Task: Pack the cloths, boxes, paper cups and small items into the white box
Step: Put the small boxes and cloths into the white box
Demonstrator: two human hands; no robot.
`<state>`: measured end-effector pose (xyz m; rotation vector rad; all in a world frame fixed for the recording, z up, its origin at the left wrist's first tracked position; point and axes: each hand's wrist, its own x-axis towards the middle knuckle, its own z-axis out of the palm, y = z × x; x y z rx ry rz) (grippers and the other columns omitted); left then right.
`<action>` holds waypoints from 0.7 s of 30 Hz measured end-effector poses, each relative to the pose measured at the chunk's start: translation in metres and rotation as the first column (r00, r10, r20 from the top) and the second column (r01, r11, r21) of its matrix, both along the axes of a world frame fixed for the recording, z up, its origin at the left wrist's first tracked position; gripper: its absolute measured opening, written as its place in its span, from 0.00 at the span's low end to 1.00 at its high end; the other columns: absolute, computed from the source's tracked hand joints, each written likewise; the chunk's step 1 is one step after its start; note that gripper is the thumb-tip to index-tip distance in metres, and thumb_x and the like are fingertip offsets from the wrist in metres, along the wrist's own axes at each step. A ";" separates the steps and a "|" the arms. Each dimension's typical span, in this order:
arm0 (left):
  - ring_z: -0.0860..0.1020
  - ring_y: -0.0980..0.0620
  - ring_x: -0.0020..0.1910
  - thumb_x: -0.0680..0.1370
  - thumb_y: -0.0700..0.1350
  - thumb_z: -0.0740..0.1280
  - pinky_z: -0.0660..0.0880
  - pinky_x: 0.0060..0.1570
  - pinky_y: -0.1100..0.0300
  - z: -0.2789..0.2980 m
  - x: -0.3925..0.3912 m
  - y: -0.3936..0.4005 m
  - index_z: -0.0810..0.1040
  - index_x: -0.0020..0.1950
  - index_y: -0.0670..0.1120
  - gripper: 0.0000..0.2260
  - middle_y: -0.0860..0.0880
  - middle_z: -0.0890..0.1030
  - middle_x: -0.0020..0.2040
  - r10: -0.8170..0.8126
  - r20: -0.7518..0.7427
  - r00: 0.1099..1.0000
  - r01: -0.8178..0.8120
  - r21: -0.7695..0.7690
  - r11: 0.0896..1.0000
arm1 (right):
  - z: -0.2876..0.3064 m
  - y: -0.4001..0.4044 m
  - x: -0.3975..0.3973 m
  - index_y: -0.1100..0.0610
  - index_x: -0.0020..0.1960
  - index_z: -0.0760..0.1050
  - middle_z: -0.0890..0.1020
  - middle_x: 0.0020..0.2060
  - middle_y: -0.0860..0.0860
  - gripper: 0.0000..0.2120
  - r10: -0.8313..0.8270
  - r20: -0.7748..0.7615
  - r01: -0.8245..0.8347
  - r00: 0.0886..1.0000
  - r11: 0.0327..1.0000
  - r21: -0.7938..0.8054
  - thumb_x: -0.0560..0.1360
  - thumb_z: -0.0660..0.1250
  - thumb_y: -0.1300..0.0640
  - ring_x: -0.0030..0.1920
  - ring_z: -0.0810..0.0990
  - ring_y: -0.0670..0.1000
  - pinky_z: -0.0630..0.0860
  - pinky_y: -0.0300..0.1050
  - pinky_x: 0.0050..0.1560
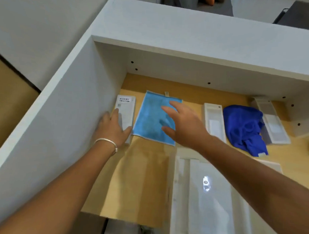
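A light blue cloth (150,116) lies flat on the wooden desk. My right hand (183,125) hovers over its right side, fingers spread, holding nothing. A narrow white box with a barcode (127,107) lies left of the cloth against the white side panel; my left hand (113,129) rests on its near end, fingers on top and thumb at its right edge. Another long white box (214,120) lies right of the cloth. A crumpled dark blue cloth (244,127) sits beyond it. The large white box (208,197) stands near me, under my right forearm.
A white side panel (62,113) walls the desk on the left and a white shelf (205,53) overhangs the back. An open white box (272,121) lies at the far right behind the dark cloth. Bare wooden desk (144,177) shows in front of the light blue cloth.
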<state>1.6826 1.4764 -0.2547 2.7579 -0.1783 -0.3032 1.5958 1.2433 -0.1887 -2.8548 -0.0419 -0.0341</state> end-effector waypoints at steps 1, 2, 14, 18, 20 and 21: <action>0.67 0.39 0.65 0.72 0.60 0.67 0.69 0.61 0.46 -0.005 0.011 -0.004 0.56 0.75 0.51 0.37 0.42 0.64 0.68 0.022 -0.012 1.000 -0.022 0.002 1.000 | -0.011 -0.002 0.027 0.52 0.74 0.63 0.63 0.73 0.58 0.33 0.010 -0.075 -0.012 0.997 0.999 -0.033 0.72 0.69 0.45 0.72 0.61 0.58 0.60 0.52 0.69; 0.68 0.39 0.65 0.72 0.61 0.67 0.69 0.61 0.46 -0.011 0.020 -0.007 0.56 0.75 0.52 0.37 0.42 0.64 0.68 0.038 -0.029 0.999 -0.038 0.007 0.999 | -0.025 -0.005 0.049 0.50 0.75 0.60 0.60 0.75 0.57 0.36 0.021 -0.168 -0.033 0.986 0.997 -0.069 0.72 0.68 0.44 0.73 0.58 0.57 0.60 0.52 0.69; 0.73 0.44 0.60 0.67 0.66 0.67 0.73 0.53 0.50 -0.043 0.035 -0.014 0.55 0.73 0.61 0.38 0.47 0.65 0.66 0.027 -0.108 0.994 -0.020 0.059 0.998 | -0.101 -0.018 0.104 0.46 0.70 0.68 0.67 0.69 0.52 0.24 0.161 -0.410 -0.227 0.898 0.967 -0.117 0.74 0.65 0.51 0.65 0.68 0.57 0.72 0.53 0.59; 0.72 0.42 0.61 0.68 0.63 0.67 0.73 0.54 0.50 -0.034 0.021 -0.013 0.58 0.73 0.58 0.36 0.45 0.68 0.66 0.004 -0.125 0.992 0.000 0.034 0.999 | -0.088 -0.023 0.086 0.47 0.64 0.74 0.76 0.61 0.51 0.20 0.101 -0.429 -0.180 0.898 0.972 -0.149 0.74 0.65 0.60 0.59 0.74 0.55 0.71 0.45 0.56; 0.73 0.41 0.59 0.69 0.63 0.67 0.74 0.54 0.49 -0.024 0.009 -0.014 0.59 0.73 0.58 0.36 0.44 0.69 0.64 -0.001 -0.116 0.993 0.002 0.012 1.000 | -0.072 -0.032 0.071 0.46 0.63 0.75 0.77 0.61 0.51 0.19 0.060 -0.415 -0.123 0.908 0.984 -0.127 0.75 0.62 0.60 0.59 0.75 0.54 0.70 0.44 0.56; 0.74 0.41 0.57 0.68 0.63 0.66 0.74 0.52 0.50 -0.017 0.002 -0.015 0.59 0.73 0.58 0.35 0.44 0.70 0.63 -0.005 -0.097 0.995 0.005 -0.003 1.000 | -0.060 -0.038 0.062 0.46 0.62 0.76 0.77 0.60 0.51 0.18 0.044 -0.386 -0.096 0.921 0.988 -0.118 0.75 0.62 0.61 0.58 0.75 0.54 0.72 0.45 0.56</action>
